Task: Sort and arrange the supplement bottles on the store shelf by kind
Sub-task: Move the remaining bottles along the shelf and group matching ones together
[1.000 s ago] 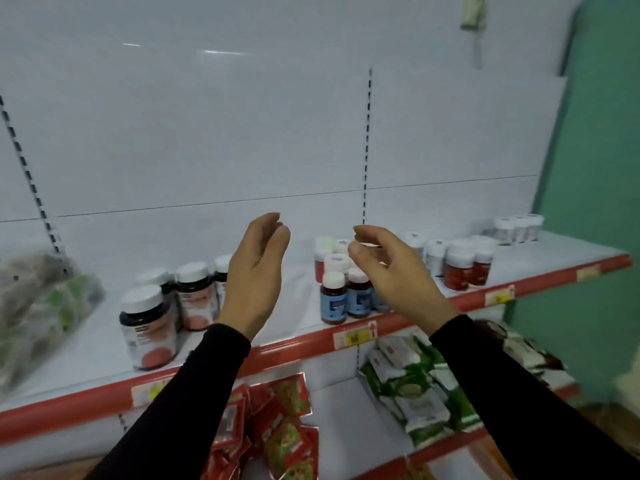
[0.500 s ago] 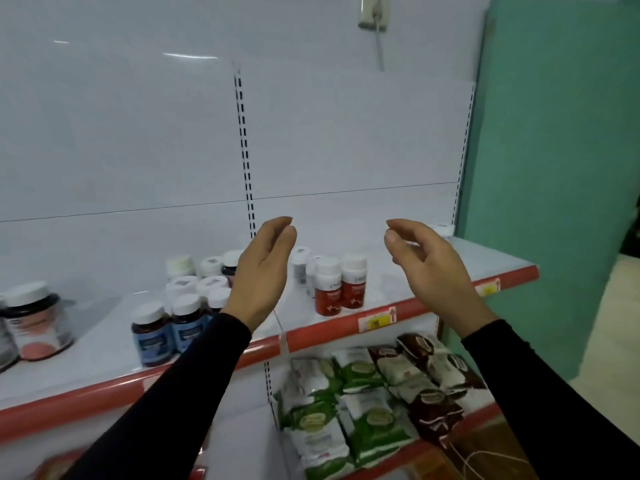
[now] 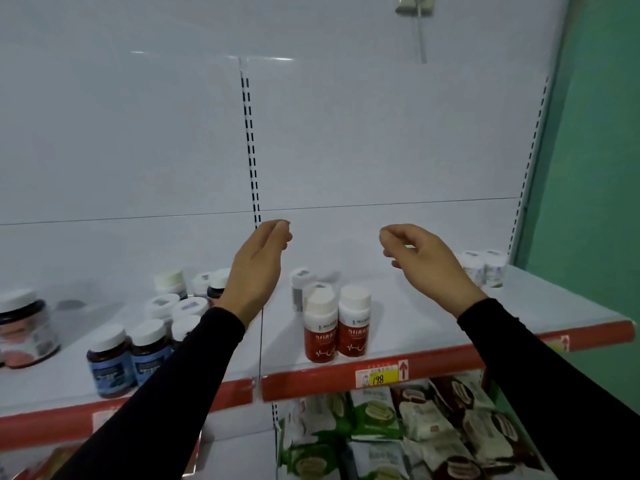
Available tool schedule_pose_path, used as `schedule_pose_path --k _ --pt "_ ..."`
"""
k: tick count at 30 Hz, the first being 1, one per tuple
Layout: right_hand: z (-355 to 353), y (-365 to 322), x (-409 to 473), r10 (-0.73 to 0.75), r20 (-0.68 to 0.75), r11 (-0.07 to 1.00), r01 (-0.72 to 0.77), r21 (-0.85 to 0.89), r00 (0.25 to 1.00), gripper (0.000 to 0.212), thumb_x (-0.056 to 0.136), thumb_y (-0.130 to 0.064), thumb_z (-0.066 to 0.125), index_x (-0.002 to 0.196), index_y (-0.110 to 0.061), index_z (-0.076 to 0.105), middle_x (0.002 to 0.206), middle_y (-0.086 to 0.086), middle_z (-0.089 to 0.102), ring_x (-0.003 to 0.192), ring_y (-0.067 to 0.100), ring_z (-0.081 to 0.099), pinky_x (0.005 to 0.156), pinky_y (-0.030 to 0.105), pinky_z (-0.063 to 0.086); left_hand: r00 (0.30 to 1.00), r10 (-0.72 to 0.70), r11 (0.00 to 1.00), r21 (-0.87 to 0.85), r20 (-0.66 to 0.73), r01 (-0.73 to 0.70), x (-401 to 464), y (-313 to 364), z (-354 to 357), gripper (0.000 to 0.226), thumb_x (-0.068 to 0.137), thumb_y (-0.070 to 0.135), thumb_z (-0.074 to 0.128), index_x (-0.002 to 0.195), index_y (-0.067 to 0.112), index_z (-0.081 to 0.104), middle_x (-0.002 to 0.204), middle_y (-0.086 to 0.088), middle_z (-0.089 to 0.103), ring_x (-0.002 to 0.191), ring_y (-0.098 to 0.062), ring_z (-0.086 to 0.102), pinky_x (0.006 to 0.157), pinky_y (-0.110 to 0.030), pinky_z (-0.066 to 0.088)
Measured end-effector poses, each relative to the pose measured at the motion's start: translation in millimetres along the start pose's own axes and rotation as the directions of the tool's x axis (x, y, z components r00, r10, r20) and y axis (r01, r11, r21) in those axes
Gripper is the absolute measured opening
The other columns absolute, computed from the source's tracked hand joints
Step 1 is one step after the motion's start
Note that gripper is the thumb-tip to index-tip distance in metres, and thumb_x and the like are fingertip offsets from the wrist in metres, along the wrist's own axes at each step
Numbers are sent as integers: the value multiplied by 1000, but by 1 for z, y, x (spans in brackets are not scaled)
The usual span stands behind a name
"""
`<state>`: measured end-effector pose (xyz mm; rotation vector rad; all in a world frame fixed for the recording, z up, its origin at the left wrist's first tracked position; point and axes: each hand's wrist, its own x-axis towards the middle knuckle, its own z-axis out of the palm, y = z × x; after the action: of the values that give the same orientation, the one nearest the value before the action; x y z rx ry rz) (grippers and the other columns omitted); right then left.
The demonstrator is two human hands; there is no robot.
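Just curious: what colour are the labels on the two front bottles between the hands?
Red labels under white caps, seen in the head view.

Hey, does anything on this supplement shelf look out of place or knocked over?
Nothing is tipped, spilled or damaged. One oddity: behind the two red-label bottles stand two white-capped bottles whose labels are too blurred to tell whether they match. Both hands, left and right, hover above the shelf holding nothing.

Shelf (image 3: 433, 327): carries every bottle.
Front middle: two bottles (image 3: 336, 325) side by side, smaller ones (image 3: 301, 289) behind them.
Left: bottle cluster (image 3: 145, 334), big jar (image 3: 26, 327) at far left.
Far right back: bottle pair (image 3: 483, 266).
Below: packets (image 3: 398, 431).
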<state>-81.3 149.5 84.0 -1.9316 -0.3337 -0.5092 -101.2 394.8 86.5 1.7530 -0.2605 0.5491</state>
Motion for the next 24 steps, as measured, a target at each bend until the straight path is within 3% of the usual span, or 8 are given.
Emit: schedule_pose_path --k 5,8,14,17,19,21,24 --pt "25 25 60 68 175 997 -63 -33 982 27 89 -51 59 103 -30 66 106 -13 68 99 8 66 96 42 52 1000 -27 999 18 4 27 21 -16 8 32 87 59 38 100 40 61 110 11 66 109 -8 59 104 -40 43" --pt "49 37 90 99 346 993 -69 -97 933 29 90 -49 59 113 -31 63 113 -11 65 101 7 63 98 37 51 999 -46 997 61 0 46 29 -27 12 32 92 57 39 105 38 62 110 11 67 108 -8 60 103 -40 44" --pt "105 48 136 67 663 955 144 -258 746 50 92 -58 52 138 -40 48 138 -5 52 121 9 48 94 25 34 992 -93 983 152 -81 105 38 -36 5 37 87 61 41 102 37 65 107 12 69 106 -7 62 100 -39 46" --pt "128 56 149 63 766 909 280 -309 639 56 88 -63 54 137 -36 51 140 -2 53 124 14 50 97 29 35 980 -118 969 195 -162 149 35 -35 3 42 85 63 40 100 34 65 105 13 69 106 -9 62 97 -38 48" --pt "136 63 153 60 808 916 288 -278 586 54 85 -59 62 131 -31 58 135 -1 56 119 14 53 91 27 42 969 -136 956 228 -207 183 32 -33 5 45 84 65 38 102 34 65 106 13 69 105 -8 62 99 -39 47" --pt "135 72 156 13 800 943 258 -209 599 49 85 -51 67 127 -26 62 130 1 59 113 12 55 84 24 45 959 -153 944 251 -237 213 31 -29 10 47 83 66 37 103 34 65 107 13 69 104 -7 63 100 -41 47" --pt "118 80 165 -112 712 939 308 -152 693 42 87 -44 67 123 -24 66 131 -1 62 114 11 55 92 25 40 952 -146 934 279 -270 222 31 -19 22 40 88 60 41 103 33 66 106 12 69 103 -7 63 100 -41 47"
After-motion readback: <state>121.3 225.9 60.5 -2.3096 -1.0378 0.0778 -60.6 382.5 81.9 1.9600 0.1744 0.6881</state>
